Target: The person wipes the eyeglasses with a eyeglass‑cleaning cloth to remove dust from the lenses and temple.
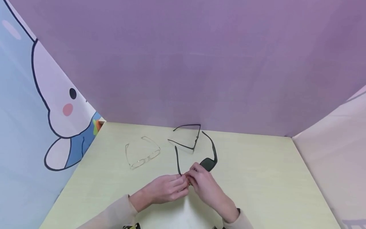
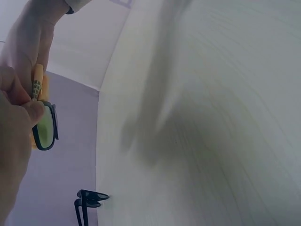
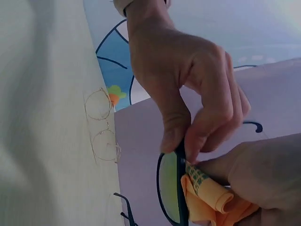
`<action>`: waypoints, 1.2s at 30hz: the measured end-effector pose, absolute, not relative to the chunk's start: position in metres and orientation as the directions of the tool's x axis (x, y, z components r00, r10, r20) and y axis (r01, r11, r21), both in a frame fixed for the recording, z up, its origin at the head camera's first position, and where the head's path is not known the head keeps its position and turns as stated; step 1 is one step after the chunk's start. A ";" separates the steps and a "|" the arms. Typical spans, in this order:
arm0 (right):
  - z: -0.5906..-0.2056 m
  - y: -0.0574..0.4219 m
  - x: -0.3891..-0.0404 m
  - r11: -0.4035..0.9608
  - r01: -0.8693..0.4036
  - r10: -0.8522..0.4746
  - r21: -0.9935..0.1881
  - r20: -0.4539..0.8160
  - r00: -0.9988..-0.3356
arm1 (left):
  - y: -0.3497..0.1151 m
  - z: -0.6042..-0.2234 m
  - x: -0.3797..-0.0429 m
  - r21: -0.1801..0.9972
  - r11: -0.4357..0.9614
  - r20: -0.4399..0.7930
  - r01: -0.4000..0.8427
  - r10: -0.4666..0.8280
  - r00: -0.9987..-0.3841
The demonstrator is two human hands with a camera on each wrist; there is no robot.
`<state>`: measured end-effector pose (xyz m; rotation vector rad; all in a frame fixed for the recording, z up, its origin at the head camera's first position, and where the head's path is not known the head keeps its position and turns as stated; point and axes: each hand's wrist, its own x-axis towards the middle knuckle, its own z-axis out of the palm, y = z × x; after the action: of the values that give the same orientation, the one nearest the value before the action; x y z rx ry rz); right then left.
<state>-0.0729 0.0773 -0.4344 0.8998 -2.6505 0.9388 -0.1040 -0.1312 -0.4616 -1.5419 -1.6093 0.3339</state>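
A pair of black-framed sunglasses with dark lenses is held up between both hands, temples unfolded and pointing away from the person. My left hand pinches the frame by one lens between thumb and fingers, as the right wrist view shows. In my right hand is a bunched orange cloth with a dark green printed patch, pressed against the frame beside that lens. From the head view the cloth is mostly hidden by the fingers.
Thin wire-rimmed glasses lie on the pale table to the left. Black-framed glasses rest near the back edge, against the purple backdrop. A printed cartoon panel forms the left side.
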 end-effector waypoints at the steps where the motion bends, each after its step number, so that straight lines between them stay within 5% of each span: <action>1: -0.433 0.079 -0.072 0.606 -0.590 -0.486 -0.533 0.339 -0.806 | -0.132 -0.462 -0.104 -0.699 0.203 0.393 0.685 0.910 0.131; 4: -0.429 0.086 -0.070 0.597 -0.563 -0.480 -0.571 0.308 -0.821 | -0.133 -0.461 -0.103 -0.694 0.206 0.403 0.690 0.905 0.134; 17: -0.440 0.077 -0.067 0.718 -0.590 -0.378 -0.369 0.506 -0.776 | -0.130 -0.459 -0.102 -0.709 0.138 0.356 0.691 0.916 0.182; 36: -0.431 0.087 -0.066 0.548 -0.625 -0.513 -0.556 0.366 -0.776 | -0.132 -0.465 -0.107 -0.684 0.183 0.439 0.706 0.876 0.198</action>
<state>-0.0659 0.0870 -0.4309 0.9704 -2.6200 1.0382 -0.1071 -0.1318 -0.4651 -1.5648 -1.5502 0.2360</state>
